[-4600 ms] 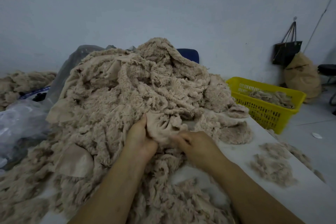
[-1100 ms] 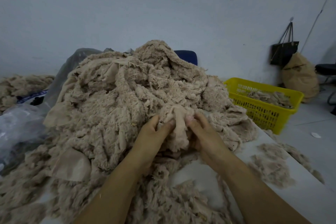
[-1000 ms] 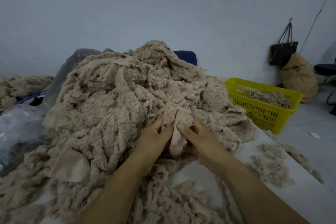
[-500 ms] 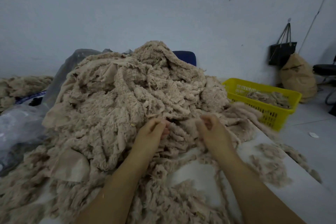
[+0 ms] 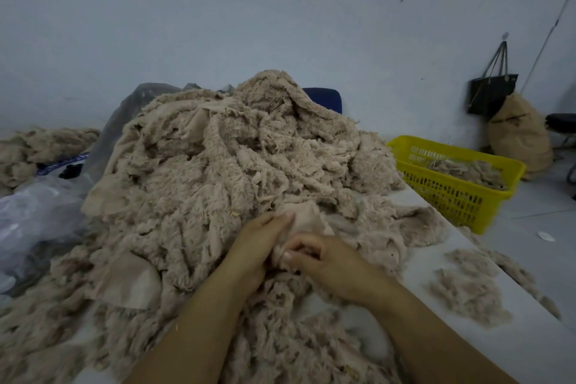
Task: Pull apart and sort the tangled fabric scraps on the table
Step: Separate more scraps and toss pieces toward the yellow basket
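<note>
A big heap of tangled beige fleecy fabric scraps (image 5: 224,171) covers most of the white table (image 5: 467,362). At the heap's near foot, my left hand (image 5: 258,246) and my right hand (image 5: 324,262) lie close together, both gripping one smooth-backed beige scrap (image 5: 307,217) that rises between them. The fingers of my right hand curl around its lower edge; my left hand pinches it from the left. The part of the scrap under my hands is hidden.
A yellow plastic basket (image 5: 448,193) holding several scraps stands off the table's far right corner. Small tufts of scraps (image 5: 467,290) lie on the table at the right. Clear plastic bags (image 5: 34,215) sit at the left. A dark bag (image 5: 492,90) hangs on the wall.
Half a second ago my hands were apart and higher on the heap. They have come together lower down and now both hold one scrap.
</note>
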{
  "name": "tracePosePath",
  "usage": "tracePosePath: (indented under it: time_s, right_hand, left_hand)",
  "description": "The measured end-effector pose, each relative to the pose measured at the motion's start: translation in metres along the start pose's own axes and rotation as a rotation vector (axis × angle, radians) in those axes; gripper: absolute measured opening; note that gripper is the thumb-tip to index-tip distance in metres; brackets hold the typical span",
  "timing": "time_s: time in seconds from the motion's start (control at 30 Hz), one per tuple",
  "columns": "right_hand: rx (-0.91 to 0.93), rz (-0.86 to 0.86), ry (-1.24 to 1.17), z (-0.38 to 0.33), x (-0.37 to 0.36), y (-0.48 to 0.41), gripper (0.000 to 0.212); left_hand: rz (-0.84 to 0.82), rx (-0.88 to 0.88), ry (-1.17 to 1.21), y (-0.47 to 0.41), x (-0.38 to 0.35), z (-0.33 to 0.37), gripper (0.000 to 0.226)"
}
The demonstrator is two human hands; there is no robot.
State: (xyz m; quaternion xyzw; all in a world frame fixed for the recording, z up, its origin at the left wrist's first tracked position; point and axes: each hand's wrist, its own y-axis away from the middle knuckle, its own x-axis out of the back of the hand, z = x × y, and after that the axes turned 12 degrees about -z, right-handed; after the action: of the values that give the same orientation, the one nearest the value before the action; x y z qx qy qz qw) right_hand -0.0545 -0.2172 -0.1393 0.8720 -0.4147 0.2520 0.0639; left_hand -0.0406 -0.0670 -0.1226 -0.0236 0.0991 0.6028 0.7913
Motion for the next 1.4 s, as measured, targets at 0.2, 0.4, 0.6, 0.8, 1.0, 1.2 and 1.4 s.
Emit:
tracePosePath:
  time_s: [0.2, 0.4, 0.6, 0.8, 1.0, 1.2, 1.4]
  right_hand:
    - [-0.140, 0.058, 0.081, 0.009, 0.001, 0.001, 0.040]
    - [-0.243, 0.457, 0.161, 0.010, 0.024, 0.002, 0.054]
    - [-0.367, 0.857, -0.009, 0.020, 0.050, 0.013, 0.048]
    - [-0.069, 0.448, 0.043, 0.001, 0.017, 0.005, 0.019]
    - [-0.162, 0.332, 0.347, 0.021, 0.015, 0.001, 0.028]
    - [-0.426, 0.699, 0.227, 0.036, 0.051, 0.014, 0.041]
    - [-0.083, 0.469, 0.630, 0.009, 0.020, 0.002, 0.044]
  left_hand:
    - [-0.016, 0.028, 0.303, -0.004, 0.000, 0.003, 0.025]
    - [-0.170, -0.075, 0.670, 0.000, 0.002, 0.011, 0.048]
    - [-0.145, -0.121, 0.828, 0.004, 0.010, 0.016, 0.022]
    - [-0.135, -0.086, 0.476, 0.002, -0.001, 0.007, 0.040]
    - [-0.109, -0.114, 0.471, 0.000, 0.009, 0.008, 0.035]
    - [-0.204, -0.112, 0.416, 0.007, 0.009, 0.017, 0.020]
    - [-0.281, -0.121, -0.302, 0.022, -0.016, 0.008, 0.032]
